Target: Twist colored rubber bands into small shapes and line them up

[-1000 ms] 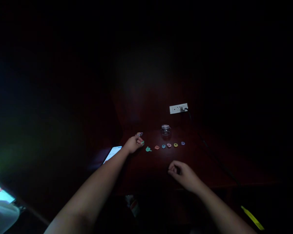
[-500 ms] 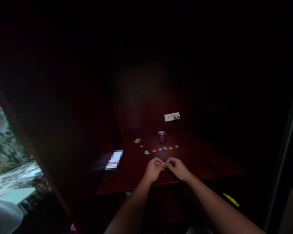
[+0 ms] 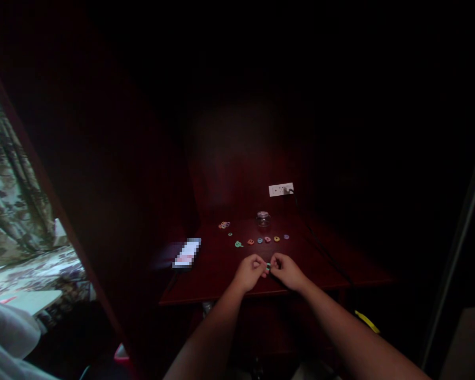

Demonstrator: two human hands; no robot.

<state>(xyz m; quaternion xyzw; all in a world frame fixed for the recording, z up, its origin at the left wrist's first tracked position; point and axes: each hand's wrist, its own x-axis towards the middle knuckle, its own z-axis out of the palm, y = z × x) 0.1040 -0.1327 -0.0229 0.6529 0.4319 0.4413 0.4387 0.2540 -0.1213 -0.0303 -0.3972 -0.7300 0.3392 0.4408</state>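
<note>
- Place looked like a room in a home.
- Flower- or leaf-patterned curtain (image 3: 11, 184) hung at left, above a similarly patterned cloth (image 3: 59, 269).
- Dark reddish desk (image 3: 217, 272) stood in dim light, white wall socket (image 3: 277, 190) above it.

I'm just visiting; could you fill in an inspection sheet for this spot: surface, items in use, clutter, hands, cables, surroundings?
Surface: dark red-brown, smooth table.
Items in use: small mint-green looped band between the hands; beyond, a row of small multicoloured looped bands, a lone small green ring and a pile of thin multicoloured bands.
Clutter: clear round jar with pale lid; rectangular phone with lit, pixelated screen.
Hands: left hand and right hand pinch the mint-green band.
Cables: black cable from white rectangular wall socket.
Surroundings: dim; patterned fabric curtain left, bright yellow strip low right.
</note>
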